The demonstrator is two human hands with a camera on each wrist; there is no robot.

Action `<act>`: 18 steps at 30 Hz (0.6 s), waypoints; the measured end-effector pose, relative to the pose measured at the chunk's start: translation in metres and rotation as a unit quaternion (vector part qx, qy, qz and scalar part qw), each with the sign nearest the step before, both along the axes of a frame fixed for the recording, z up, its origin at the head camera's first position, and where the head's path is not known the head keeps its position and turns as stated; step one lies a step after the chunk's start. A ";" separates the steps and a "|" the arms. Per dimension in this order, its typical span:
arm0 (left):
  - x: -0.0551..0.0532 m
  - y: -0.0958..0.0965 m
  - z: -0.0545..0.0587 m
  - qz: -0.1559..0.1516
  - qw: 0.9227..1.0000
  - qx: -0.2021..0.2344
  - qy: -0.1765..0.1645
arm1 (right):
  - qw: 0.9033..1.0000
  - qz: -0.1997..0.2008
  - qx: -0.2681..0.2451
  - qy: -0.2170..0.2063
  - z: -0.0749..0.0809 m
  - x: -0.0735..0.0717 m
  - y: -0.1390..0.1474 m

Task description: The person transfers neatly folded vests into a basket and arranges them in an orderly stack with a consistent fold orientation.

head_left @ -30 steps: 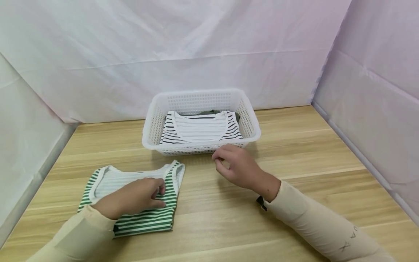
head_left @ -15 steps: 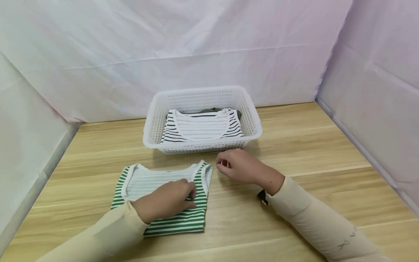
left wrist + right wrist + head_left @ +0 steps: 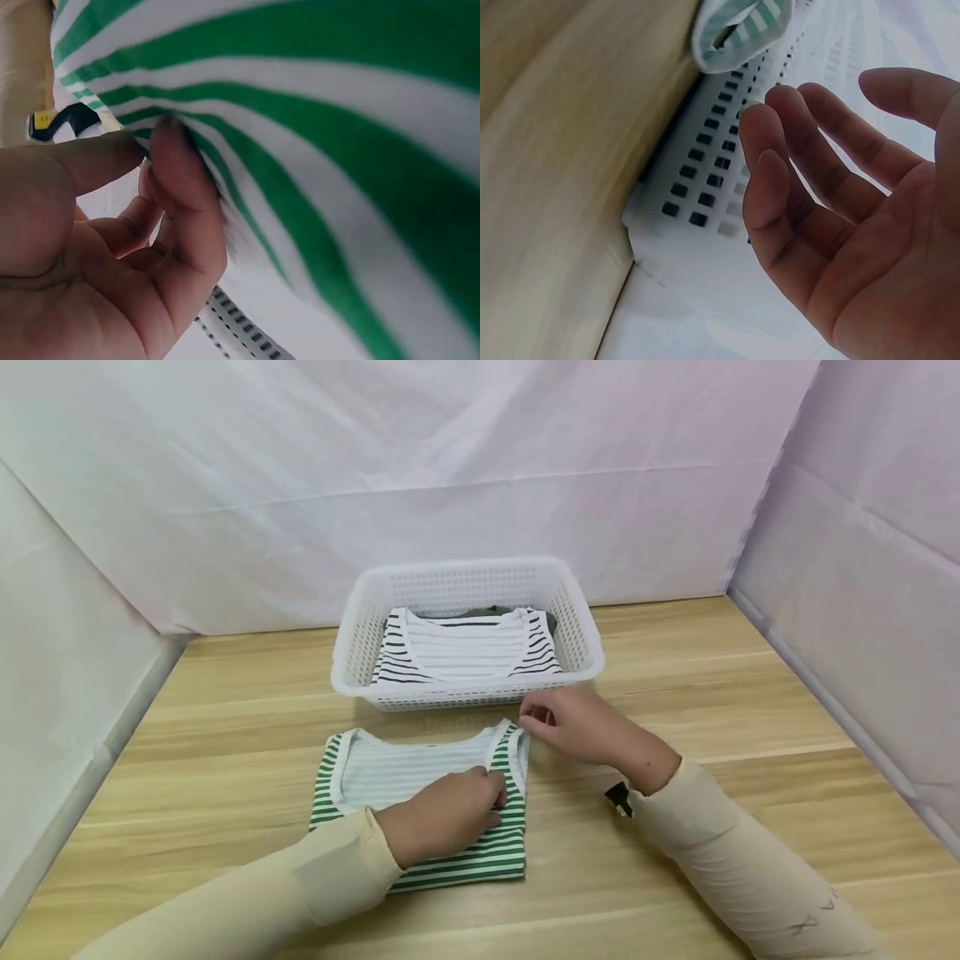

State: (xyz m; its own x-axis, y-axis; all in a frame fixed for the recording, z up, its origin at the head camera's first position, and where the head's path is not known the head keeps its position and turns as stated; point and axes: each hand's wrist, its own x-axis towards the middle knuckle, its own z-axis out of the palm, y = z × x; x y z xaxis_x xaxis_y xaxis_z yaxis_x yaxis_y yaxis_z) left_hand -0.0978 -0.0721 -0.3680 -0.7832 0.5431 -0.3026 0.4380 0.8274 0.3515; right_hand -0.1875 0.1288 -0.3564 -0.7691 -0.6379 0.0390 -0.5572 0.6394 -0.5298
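A folded green-and-white striped tank top lies on the wooden table in the head view, its white-trimmed neckline facing the basket. Over its right part is my left hand, thumb and forefinger pinching the fabric; the left wrist view shows the striped cloth drawn up at the fingertips. My right hand hovers by the top's right shoulder, near the basket's front right corner. Its fingers are loosely curled around nothing, with the white trim of the armhole a short way off in the right wrist view.
A white perforated plastic basket stands behind the tank top, near the back curtain. Inside lie a folded black-and-white striped top and a dark green cloth behind it. Pale curtains also enclose both sides.
My left hand has slid the green striped tank top to the right across the table, to in front of the basket. My right hand has shifted slightly right.
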 end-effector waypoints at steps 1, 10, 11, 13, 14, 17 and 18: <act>0.000 0.002 0.001 -0.004 1.000 -0.002 0.003 | 1.000 -0.001 -0.003 -0.002 0.001 0.000 0.001; 0.010 -0.001 0.013 -0.091 0.993 -0.059 0.051 | 1.000 -0.002 0.001 -0.011 0.001 0.000 0.003; 0.013 -0.002 0.014 -0.103 0.990 -0.062 0.068 | 1.000 -0.001 0.001 -0.009 0.001 0.000 0.003; 0.019 -0.003 0.017 -0.120 0.986 -0.067 0.099 | 1.000 0.001 0.001 -0.005 0.000 -0.001 0.003; 0.022 -0.004 0.018 -0.125 0.984 -0.069 0.109 | 1.000 0.002 0.001 -0.004 0.000 -0.001 0.003; 0.030 -0.005 0.020 -0.147 0.980 -0.083 0.109 | 1.000 0.002 0.004 -0.002 -0.001 -0.001 0.003; 0.032 -0.004 0.020 -0.154 0.979 -0.088 0.100 | 1.000 0.000 0.005 -0.005 -0.002 -0.001 0.003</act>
State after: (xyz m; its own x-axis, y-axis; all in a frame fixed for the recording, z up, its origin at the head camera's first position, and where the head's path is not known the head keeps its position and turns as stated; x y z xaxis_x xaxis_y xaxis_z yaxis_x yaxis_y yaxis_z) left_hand -0.0659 -0.0763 -0.3476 -0.6438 0.7159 -0.2701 0.7219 0.6854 0.0959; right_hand -0.1889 0.1321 -0.3580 -0.7689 -0.6389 0.0251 -0.5530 0.6447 -0.5278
